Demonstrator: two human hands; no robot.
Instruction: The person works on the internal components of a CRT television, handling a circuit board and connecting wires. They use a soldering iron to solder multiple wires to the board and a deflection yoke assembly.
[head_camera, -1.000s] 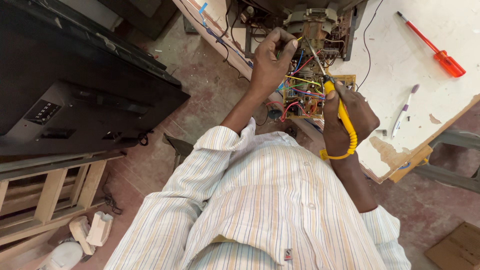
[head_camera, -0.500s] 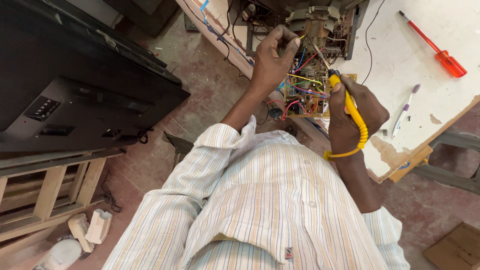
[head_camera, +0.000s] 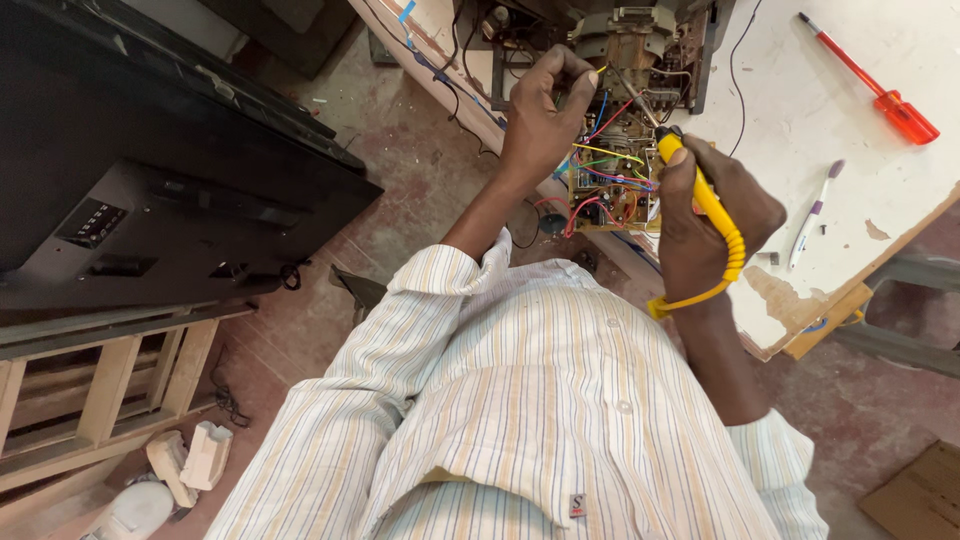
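Two hands are up at the open chassis (head_camera: 625, 60) on the white desk (head_camera: 820, 120), and the job looks mid-stream rather than near its end. The right hand (head_camera: 715, 215) has its fingers closed firmly around a yellow soldering iron (head_camera: 700, 195), tip aimed down at the circuit board (head_camera: 608, 185); its coiled yellow cord (head_camera: 730, 265) loops back past the wrist. The left hand (head_camera: 540, 115) reaches in higher, fingers pinched shut on what seems to be a thin wire or strand of solder (head_camera: 598, 72), too fine to tell which. As for progress: the set is already opened and the board is pulled out at the near edge of the desk, hanging partly over it, so the stripping-down appears done; the joint work itself seems to be in hand, and closing up is all left. The board looks old and busy, a brownish panel crossed by red, yellow, blue and green wires, with rusty metal parts above. A red screwdriver (head_camera: 870, 85) and a white-and-purple pen-like tool (head_camera: 815, 210) lie apart, untouched, on the scuffed desk. A black cabinet (head_camera: 150, 170) sits left.
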